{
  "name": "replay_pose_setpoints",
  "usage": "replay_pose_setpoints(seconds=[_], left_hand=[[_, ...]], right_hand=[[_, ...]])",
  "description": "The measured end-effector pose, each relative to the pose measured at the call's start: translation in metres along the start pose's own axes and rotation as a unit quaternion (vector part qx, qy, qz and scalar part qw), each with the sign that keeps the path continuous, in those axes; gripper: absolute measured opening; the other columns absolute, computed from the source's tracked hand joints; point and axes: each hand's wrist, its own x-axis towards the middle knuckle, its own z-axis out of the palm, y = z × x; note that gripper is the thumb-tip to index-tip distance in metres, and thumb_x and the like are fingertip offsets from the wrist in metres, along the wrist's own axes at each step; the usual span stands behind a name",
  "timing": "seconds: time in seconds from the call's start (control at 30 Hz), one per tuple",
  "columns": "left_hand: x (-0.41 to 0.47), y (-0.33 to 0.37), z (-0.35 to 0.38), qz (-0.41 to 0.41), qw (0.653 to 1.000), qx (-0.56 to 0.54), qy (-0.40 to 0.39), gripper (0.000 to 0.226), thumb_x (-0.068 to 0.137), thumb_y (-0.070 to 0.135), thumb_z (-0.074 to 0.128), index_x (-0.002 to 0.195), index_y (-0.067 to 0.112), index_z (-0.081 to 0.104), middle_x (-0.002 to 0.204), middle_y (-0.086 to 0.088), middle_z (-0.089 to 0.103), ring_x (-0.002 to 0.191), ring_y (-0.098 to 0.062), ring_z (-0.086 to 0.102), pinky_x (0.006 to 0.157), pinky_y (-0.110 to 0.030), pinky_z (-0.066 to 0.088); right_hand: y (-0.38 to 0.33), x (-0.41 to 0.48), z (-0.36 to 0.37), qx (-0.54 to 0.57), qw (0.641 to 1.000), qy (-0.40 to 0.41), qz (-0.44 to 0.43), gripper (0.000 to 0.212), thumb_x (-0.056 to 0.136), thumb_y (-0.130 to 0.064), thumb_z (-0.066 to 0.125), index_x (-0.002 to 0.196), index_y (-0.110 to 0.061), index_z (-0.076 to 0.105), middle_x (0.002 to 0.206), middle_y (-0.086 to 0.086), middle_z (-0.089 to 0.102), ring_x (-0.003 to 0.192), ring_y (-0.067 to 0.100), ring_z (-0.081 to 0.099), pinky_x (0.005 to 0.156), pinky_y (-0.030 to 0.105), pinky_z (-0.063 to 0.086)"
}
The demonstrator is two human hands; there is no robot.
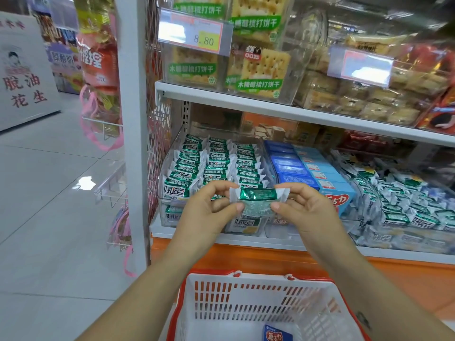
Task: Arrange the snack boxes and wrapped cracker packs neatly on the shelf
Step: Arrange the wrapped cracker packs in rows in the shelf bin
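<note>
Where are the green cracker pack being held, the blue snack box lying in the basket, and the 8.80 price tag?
green cracker pack [256, 194], head view, middle of its shiny green wrapper
blue snack box [278, 335], head view, its printed top face
price tag [206, 40], head view, the yellow patch with the number

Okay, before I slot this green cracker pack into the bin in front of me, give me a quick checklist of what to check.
1. Grip: left hand and right hand pinch the green pack at its two ends: ok.
2. Matching stock: the rows of green packs in the clear bin behind it show the same wrapper: ok.
3. Rows tidy: three upright rows, evenly lined: ok.
4. Free slot at the front: hidden by the hands and the pack: cannot tell.
5. Basket emptied: a blue box lies in the basket: not ok.
</note>
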Motion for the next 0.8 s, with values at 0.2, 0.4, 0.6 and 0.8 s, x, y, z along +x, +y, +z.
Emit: replay_pose_setpoints(seconds=[0.2, 0.4, 0.6, 0.8], left_hand=[[-0.002, 0.003, 0.0, 0.017, 0.999, 0.019, 0.022, 0.015, 0.084, 0.007, 0.067, 0.081, 0.021, 0.063, 0.073, -0.002, 0.072, 0.076, -0.023, 0.066, 0.084, -0.052, 0.051], [-0.001, 0.002, -0.001, 0.018, 0.999, 0.04, 0.031, 0.01, 0.081, 0.026, 0.067, 0.091, 0.028, 0.066, 0.086, -0.011, 0.069, 0.075, -0.02, 0.06, 0.082, -0.051, 0.052], [-0.002, 0.004, -0.001, -0.025, 0.997, 0.048, -0.049, 0.053, 0.071, 0.044, 0.065, 0.121, 0.051, 0.049, 0.12, 0.027, 0.059, 0.1, 0.005, 0.06, 0.088, -0.023, 0.05], [0.002, 0.006, -0.004, -0.143, 0.986, -0.084, 0.003, 0.018, 0.086, 0.016, 0.064, 0.101, 0.025, 0.068, 0.105, -0.002, 0.071, 0.085, -0.014, 0.066, 0.075, -0.031, 0.056]], right_hand=[[0.004, -0.005, -0.003, 0.015, 0.999, 0.011, -0.029, 0.03, 0.078, 0.015, 0.062, 0.092, -0.012, 0.063, 0.083, -0.006, 0.074, 0.083, 0.007, 0.07, 0.067, 0.015, 0.052], [0.004, -0.003, -0.005, -0.001, 1.0, 0.019, -0.024, 0.024, 0.074, -0.001, 0.071, 0.092, -0.016, 0.067, 0.086, -0.004, 0.074, 0.086, 0.012, 0.07, 0.073, 0.02, 0.055], [0.002, 0.005, -0.002, 0.005, 0.999, 0.017, 0.034, 0.032, 0.073, -0.015, 0.074, 0.102, -0.023, 0.066, 0.109, 0.007, 0.068, 0.103, 0.02, 0.065, 0.094, 0.039, 0.051], [-0.013, -0.007, -0.004, -0.115, 0.984, -0.132, -0.027, 0.053, 0.064, -0.027, 0.077, 0.112, -0.035, 0.057, 0.126, -0.012, 0.058, 0.095, 0.006, 0.066, 0.085, 0.027, 0.054]])
